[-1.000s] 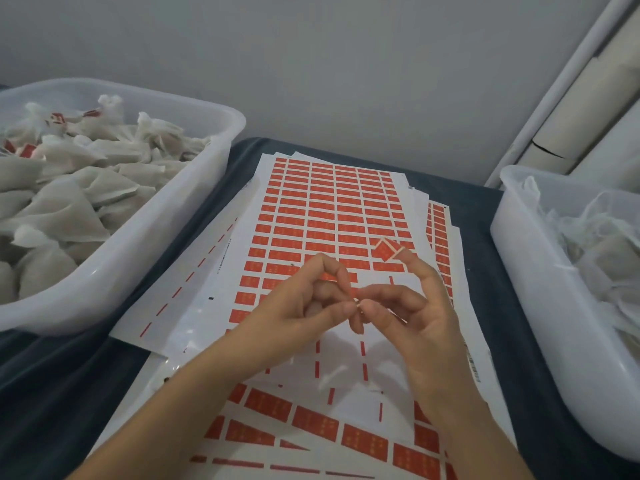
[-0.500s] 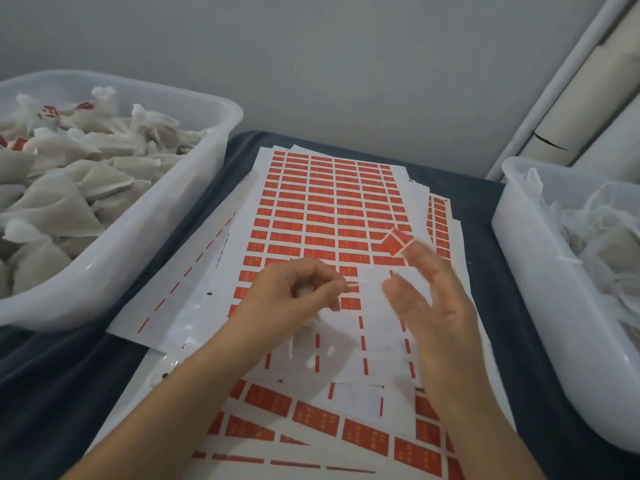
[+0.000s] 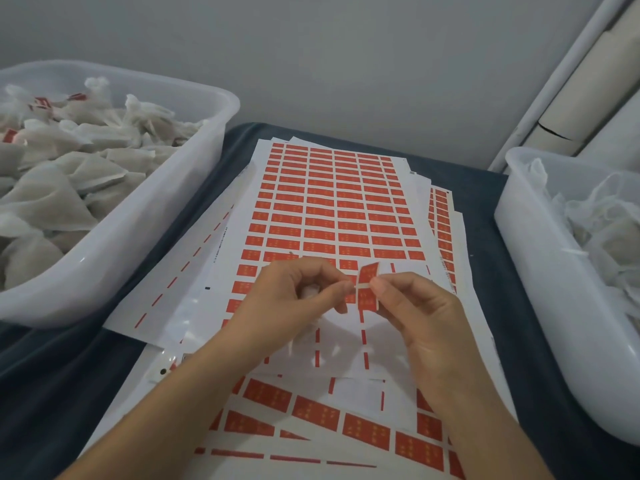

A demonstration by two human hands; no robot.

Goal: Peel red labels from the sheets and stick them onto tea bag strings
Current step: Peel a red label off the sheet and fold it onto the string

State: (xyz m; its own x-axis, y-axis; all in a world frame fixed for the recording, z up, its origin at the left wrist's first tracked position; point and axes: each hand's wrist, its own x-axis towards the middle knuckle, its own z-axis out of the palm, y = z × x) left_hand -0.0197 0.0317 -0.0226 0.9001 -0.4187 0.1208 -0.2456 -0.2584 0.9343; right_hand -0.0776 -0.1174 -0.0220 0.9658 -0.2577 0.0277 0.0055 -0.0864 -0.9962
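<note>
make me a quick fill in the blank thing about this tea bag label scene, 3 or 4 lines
1. The peeled label pinched by the right hand is coloured ____.
2. The label sheets lie between two white plastic ____.
3. The tub on the person's ____ side holds tea bags, some already labelled.
4. The left hand is curled round a white ____.

Missing words: red; tubs; left; tea bag

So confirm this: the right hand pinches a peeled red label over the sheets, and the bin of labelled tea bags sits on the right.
One thing is wrong: the head view shows the bin with labelled tea bags on the left, not the right. The right hand does pinch a peeled red label over the sheets.
</note>
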